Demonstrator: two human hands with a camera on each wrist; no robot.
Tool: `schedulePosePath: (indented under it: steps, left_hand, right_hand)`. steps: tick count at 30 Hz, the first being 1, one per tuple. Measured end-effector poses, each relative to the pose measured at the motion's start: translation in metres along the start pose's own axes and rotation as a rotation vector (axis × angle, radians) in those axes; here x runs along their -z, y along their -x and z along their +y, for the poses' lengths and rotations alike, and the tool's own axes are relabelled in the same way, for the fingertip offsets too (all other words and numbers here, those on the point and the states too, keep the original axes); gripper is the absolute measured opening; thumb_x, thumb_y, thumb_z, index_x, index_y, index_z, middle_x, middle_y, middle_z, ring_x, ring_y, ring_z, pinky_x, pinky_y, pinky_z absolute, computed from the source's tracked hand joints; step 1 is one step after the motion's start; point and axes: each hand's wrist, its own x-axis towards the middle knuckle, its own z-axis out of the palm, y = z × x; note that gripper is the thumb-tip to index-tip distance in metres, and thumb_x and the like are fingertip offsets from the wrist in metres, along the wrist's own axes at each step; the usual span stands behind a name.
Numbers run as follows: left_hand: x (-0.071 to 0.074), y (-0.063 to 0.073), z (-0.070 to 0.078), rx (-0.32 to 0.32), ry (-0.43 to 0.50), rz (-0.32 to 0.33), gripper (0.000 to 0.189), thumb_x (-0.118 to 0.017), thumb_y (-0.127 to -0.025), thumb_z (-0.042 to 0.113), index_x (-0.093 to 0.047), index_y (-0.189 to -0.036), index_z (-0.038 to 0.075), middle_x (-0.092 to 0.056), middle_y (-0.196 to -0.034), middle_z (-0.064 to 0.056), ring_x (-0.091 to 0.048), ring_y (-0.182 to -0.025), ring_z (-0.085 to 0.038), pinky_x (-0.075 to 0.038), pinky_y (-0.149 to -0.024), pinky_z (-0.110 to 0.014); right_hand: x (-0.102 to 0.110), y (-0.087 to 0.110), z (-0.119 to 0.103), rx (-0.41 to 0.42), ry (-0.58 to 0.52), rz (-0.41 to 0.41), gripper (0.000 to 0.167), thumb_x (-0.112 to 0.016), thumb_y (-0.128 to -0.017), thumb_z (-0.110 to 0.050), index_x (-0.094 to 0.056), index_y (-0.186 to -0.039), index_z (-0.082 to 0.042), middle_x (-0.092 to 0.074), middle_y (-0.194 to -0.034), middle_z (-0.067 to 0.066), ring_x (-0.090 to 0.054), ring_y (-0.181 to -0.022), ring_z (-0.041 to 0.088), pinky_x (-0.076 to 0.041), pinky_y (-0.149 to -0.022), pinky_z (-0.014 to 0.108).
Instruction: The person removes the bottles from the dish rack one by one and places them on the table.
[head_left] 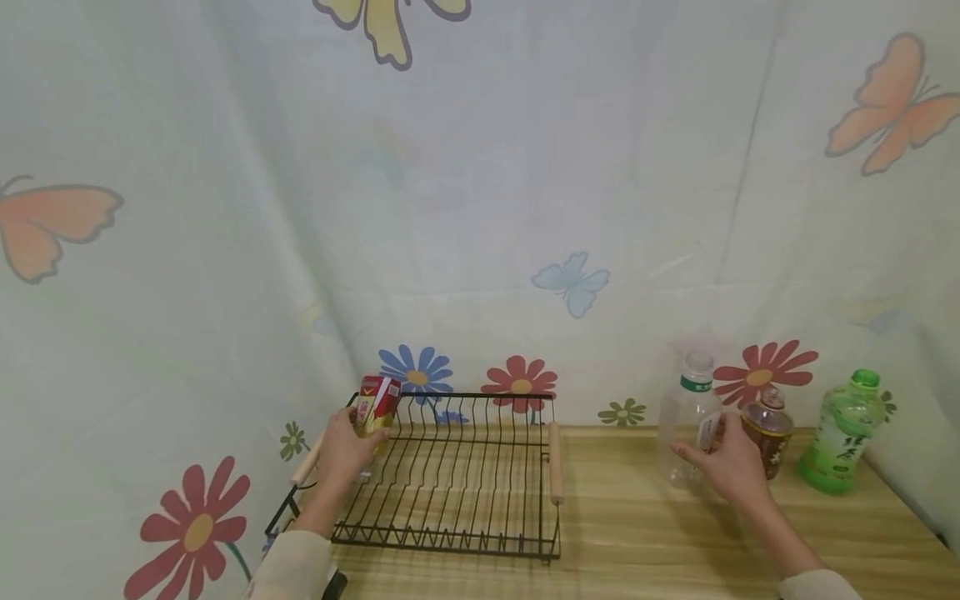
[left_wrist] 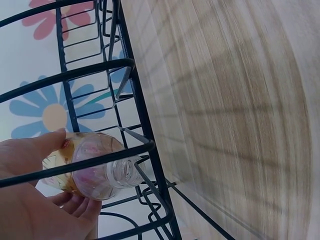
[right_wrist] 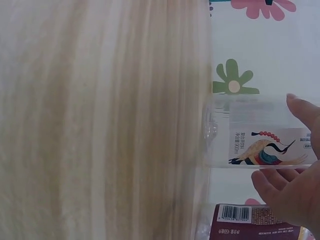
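My left hand [head_left: 347,446] holds a small bottle with a red and yellow label [head_left: 377,404] at the rack's left side. In the left wrist view this bottle [left_wrist: 95,162] is upside down, its clear neck pointing toward the table between the wires of the black dish rack [head_left: 442,546]. At the right, my right hand [head_left: 731,462] is around a tall clear bottle [head_left: 684,442] with a green neck ring, thumb on one side and fingers on the other. That bottle stands upright; its label [right_wrist: 267,150] carries a crane picture in the right wrist view.
Just right of the clear bottle stands a brown-labelled bottle [head_left: 772,429], partly behind my right hand. Farther right is a green bottle [head_left: 836,446]. The rack has a wooden handle [head_left: 555,462] on its right side. Behind the wood-grain table [head_left: 622,533] hangs a flowered curtain [head_left: 465,208].
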Motion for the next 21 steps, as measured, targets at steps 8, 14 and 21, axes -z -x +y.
schedulePosePath:
  steps: [8,14,21]
  left_hand:
    - [-0.0007,0.0007,-0.0001,0.008,-0.019,0.001,0.089,-0.078,-0.097,0.034,-0.030,-0.160,-0.006,-0.042,-0.149,-0.031,-0.050,-0.132,-0.050,-0.047,-0.104,-0.067]
    - [-0.0015,0.0022,-0.0003,-0.001,-0.035,0.003,0.090,-0.079,-0.097,0.033,-0.029,-0.159,-0.007,-0.043,-0.147,-0.031,-0.051,-0.130,-0.050,-0.048,-0.101,-0.067]
    - [-0.0008,0.0024,-0.0003,-0.004,-0.040,-0.007,0.087,-0.079,-0.096,0.033,-0.031,-0.157,-0.007,-0.046,-0.143,-0.030,-0.054,-0.127,-0.048,-0.050,-0.098,-0.066]
  right_hand:
    - [0.0013,0.0025,-0.0043,-0.019,0.004,-0.010,0.097,-0.082,-0.089,-0.055,-0.035,-0.140,0.014,-0.057,-0.122,0.036,-0.061,-0.104,0.046,-0.053,-0.079,0.054]
    - [0.0028,0.0013,-0.0031,-0.042,0.006,-0.036,0.098,-0.082,-0.090,-0.055,-0.035,-0.141,0.014,-0.057,-0.124,0.038,-0.061,-0.109,0.050,-0.054,-0.082,0.058]
    - [0.0019,0.0010,0.0002,-0.031,0.040,-0.032,0.098,-0.081,-0.090,-0.057,-0.039,-0.139,0.017,-0.059,-0.121,0.039,-0.062,-0.108,0.052,-0.054,-0.082,0.060]
